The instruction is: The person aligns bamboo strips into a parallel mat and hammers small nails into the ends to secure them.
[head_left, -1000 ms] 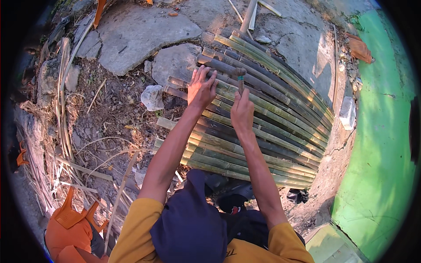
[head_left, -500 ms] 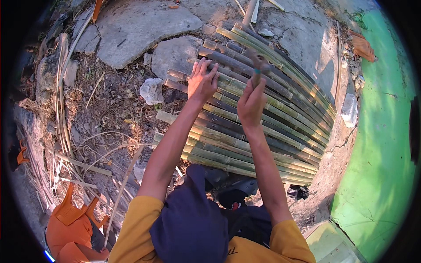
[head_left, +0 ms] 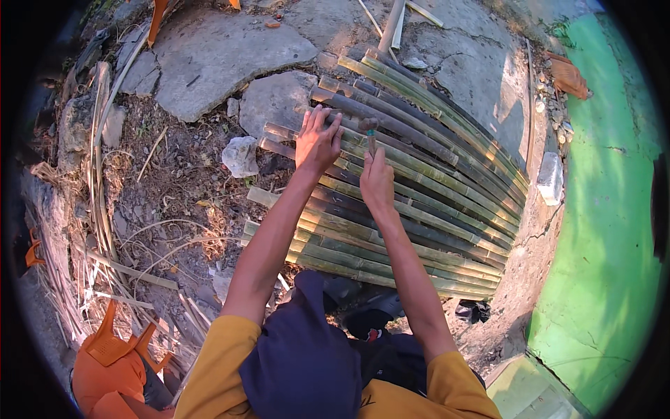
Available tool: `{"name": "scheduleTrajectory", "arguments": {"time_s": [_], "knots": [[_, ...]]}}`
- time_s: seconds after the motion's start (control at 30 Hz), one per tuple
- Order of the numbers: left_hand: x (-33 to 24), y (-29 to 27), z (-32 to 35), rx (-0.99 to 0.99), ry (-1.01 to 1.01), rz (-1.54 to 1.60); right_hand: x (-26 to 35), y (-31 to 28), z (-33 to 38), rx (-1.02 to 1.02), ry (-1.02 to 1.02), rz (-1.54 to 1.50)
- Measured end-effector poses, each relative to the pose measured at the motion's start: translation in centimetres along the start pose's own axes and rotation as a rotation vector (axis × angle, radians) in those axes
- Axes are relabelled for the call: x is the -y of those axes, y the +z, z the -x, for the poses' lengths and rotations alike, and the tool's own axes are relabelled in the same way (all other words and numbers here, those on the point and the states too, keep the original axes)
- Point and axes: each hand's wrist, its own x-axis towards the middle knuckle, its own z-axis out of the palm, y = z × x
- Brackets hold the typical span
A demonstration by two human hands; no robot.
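My left hand (head_left: 319, 145) is at the left ends of a row of bamboo poles (head_left: 436, 165), its fingers curled over one pole close to its end. Whether anything small is pinched under those fingers is hidden. In my right hand (head_left: 377, 183) is a hammer, gripped by its handle; the hammer head (head_left: 368, 125) is low over the poles, just right of my left fingers. Whether it touches a pole I cannot tell. The poles lie side by side, green and dark brown, their left ends uneven.
A whitish rock (head_left: 240, 156) lies left of the poles, below broken concrete slabs (head_left: 216, 59). Bamboo strips (head_left: 101, 167) pile up at far left, near an orange chair (head_left: 110, 336) and a person in orange. A pale block (head_left: 551, 179) borders the green floor (head_left: 607, 209).
My right hand has swung the hammer down and left, toward my left fingers. The left hand stays at nearly the same place on the poles. The whole view has shifted slightly.
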Motion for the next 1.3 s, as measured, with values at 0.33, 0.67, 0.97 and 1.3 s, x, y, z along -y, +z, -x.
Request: {"name": "scheduleTrajectory", "arguments": {"time_s": [0.33, 0.67, 0.97, 1.3], "knots": [[-0.5, -0.3, -0.4, 0.003, -0.010, 0.011, 0.8, -0.6, -0.2, -0.077, -0.053, -0.033], [0.4, -0.1, 0.3, -0.013, -0.010, 0.006, -0.2, -0.7, 0.3, -0.066, 0.162, -0.183], [-0.6, -0.4, -0.3, -0.015, -0.012, 0.015, -0.3, 0.0, -0.4, -0.086, -0.046, 0.000], [-0.1, -0.7, -0.1, -0.013, -0.028, -0.032, 2.1, -0.9, -1.0, -0.144, -0.121, -0.073]]}}
